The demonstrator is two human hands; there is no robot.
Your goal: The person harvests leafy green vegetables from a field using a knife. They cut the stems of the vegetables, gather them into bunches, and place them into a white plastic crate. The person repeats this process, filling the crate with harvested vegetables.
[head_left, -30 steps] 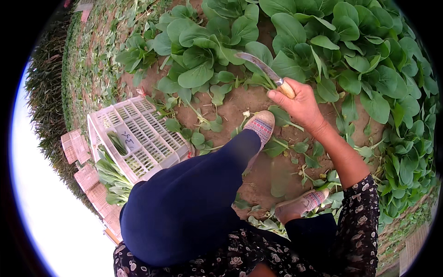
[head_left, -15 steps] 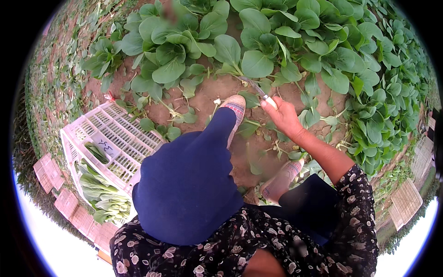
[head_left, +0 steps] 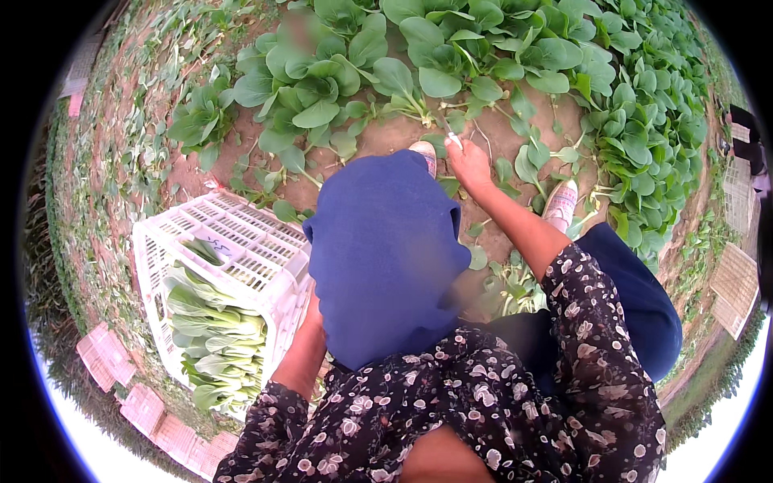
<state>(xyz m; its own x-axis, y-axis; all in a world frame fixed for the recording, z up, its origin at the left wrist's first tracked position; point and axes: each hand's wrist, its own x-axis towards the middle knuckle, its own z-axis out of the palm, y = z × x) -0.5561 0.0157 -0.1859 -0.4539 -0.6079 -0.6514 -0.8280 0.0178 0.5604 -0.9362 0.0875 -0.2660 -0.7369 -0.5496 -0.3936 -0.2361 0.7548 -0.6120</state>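
My right hand is stretched forward over bare soil, shut on a knife whose blade points toward the base of a leafy green plant. My left forearm runs down beside a white plastic crate; my left hand itself is hidden behind my blue-clad knee. The crate holds several cut green leafy vegetables. My two feet in pink shoes rest on the soil.
Rows of green leafy plants cover the ground ahead and to the right. Cut greens lie on the soil between my legs. Brick paving edges the bed at lower left. A woven mat lies far right.
My right hand with the knife has moved down from the raised position toward the plant bases near my foot. The view has tilted, bringing the crate closer and more into view.
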